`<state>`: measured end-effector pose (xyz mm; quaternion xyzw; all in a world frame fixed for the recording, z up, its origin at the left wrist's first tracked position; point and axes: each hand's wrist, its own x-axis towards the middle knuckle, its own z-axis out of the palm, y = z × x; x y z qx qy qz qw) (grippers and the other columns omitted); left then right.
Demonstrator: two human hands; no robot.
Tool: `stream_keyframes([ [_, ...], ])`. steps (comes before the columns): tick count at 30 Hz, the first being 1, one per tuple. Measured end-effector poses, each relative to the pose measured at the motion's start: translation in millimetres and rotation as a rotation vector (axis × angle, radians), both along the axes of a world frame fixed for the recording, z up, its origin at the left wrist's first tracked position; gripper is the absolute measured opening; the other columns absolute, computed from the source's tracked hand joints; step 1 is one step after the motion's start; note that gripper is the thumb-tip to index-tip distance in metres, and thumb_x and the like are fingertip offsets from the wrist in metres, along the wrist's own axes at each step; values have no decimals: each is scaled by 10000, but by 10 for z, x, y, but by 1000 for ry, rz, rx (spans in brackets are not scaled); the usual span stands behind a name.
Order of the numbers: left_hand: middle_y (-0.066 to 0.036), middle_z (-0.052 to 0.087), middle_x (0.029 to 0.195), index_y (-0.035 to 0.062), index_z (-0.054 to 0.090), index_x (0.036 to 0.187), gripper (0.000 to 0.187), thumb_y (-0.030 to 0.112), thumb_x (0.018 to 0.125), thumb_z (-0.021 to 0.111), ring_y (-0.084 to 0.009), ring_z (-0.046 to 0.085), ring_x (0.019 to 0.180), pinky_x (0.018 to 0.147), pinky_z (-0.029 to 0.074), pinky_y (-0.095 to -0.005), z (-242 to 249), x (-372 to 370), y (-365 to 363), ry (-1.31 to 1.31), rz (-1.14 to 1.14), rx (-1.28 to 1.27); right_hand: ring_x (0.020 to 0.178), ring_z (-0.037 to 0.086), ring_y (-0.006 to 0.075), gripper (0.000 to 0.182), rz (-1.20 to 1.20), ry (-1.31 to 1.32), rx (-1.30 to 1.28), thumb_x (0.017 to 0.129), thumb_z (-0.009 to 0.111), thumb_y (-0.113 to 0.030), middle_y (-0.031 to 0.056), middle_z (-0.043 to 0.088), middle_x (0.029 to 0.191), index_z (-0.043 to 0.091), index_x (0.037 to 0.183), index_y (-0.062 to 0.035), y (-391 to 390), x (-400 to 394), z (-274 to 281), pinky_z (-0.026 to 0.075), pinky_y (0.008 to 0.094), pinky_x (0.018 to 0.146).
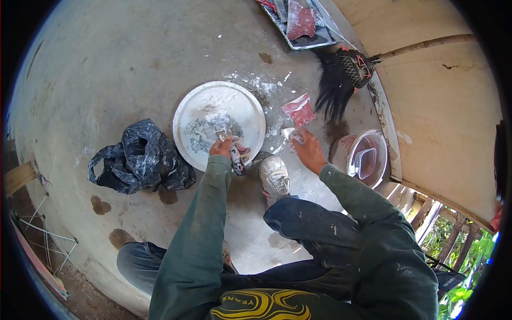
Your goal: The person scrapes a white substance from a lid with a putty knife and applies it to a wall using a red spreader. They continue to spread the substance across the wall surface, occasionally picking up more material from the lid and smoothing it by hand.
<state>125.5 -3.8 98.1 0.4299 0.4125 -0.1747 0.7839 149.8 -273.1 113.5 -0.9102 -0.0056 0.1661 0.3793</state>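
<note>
My left hand [225,147] is wrapped around the worn, paint-spotted handle of a putty knife [237,161]. Its powder-coated blade lies over the round white tray [183,109], which holds white powder and grey smears. Over to the right, my right hand [310,151] has its fingers closed at a small whitish piece [288,133], whose kind I cannot make out. Just beyond those fingers, a red-and-white torn packet or scrap [300,109] lies on the floor.
A crumpled black plastic bag [143,154] sits left of the tray. At right are a clear tub [368,160] with a smaller container inside and a black-bristled broom [341,77]. A dark paint tray [304,26] stands at the top. My shoe [275,177] is between my hands.
</note>
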Motion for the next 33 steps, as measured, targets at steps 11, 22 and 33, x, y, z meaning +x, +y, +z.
stream_keyframes([
  [11, -86, 504, 585, 56, 532, 1004, 254, 303, 953, 562, -241, 500, 381, 327, 398, -391, 52, -193, 258, 83, -4, 31, 1098, 567, 414, 402, 10, -154, -305, 812, 688, -202, 239, 609, 1119, 584, 1153, -17, -734, 227, -568, 459, 449, 955],
  [22, -80, 528, 623, 79, 571, 1180, 588, 566, 991, 303, -231, 523, 443, 383, 431, -377, 67, -150, 371, 15, -110, -18, 1239, 481, 361, 815, -314, 105, -448, 654, 850, -397, 148, 482, 1333, 476, 1290, -50, -196, 531, -576, 445, 481, 979],
  [33, -69, 526, 671, 149, 496, 1174, 324, 405, 989, 421, -209, 542, 478, 394, 458, -367, 319, 184, 472, -61, -149, 189, 897, 681, 189, 321, -367, 663, 1086, 892, 668, -113, 93, 685, 1065, 595, 1184, -1, 426, 1011, 159, 578, 335, 830],
])
